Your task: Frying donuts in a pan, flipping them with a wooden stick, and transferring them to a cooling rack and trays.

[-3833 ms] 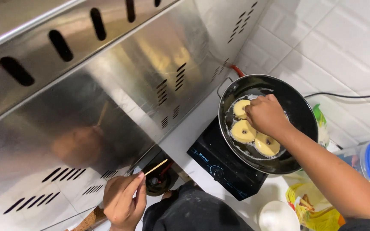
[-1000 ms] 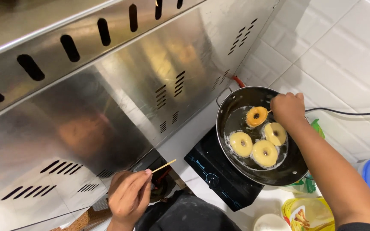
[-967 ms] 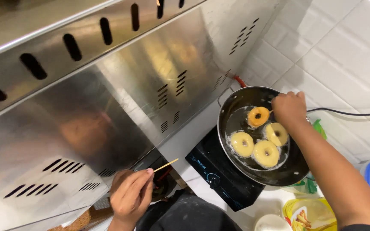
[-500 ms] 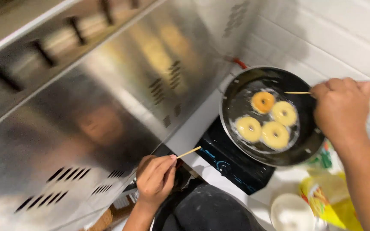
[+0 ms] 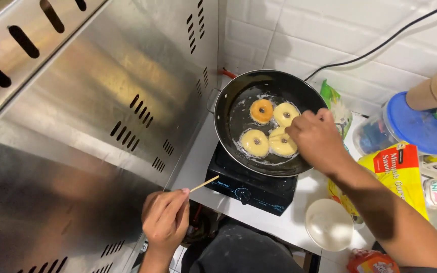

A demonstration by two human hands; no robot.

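Big steel hood panel (image 5: 92, 126) w/ slot vents fills the left half of the frame, tiled wall (image 5: 330, 35) w/ a black cable across the upper right. Black frying pan (image 5: 269, 121) sits centre-right on a black single-burner stove (image 5: 251, 184), which stands on the white surface (image 5: 198, 167). In the pan: 4 ring doughnuts in bubbling oil, 3 pale ones and a browner doughnut (image 5: 262, 110) at the upper left of the group. Right hand (image 5: 317, 139) is over the pan's lower-right rim, fingers bunched together just above a pale doughnut (image 5: 281, 142), prob. kept high to stay off the hot oil; can't tell if it pinches a skewer now. Left hand (image 5: 167, 220), bottom centre, fingers clamped on a thin wooden skewer (image 5: 204, 183), tip aimed at the stove, held well clear of the pan. White bowl (image 5: 329, 225) lower right, yellow oil pouch (image 5: 400, 172) and blue-lidded tub (image 5: 421, 124) at the right edge. Vs half a sec ago: right hand was out past the pan's right rim w/ a stick pointing in; it's now come in over the doughnuts.
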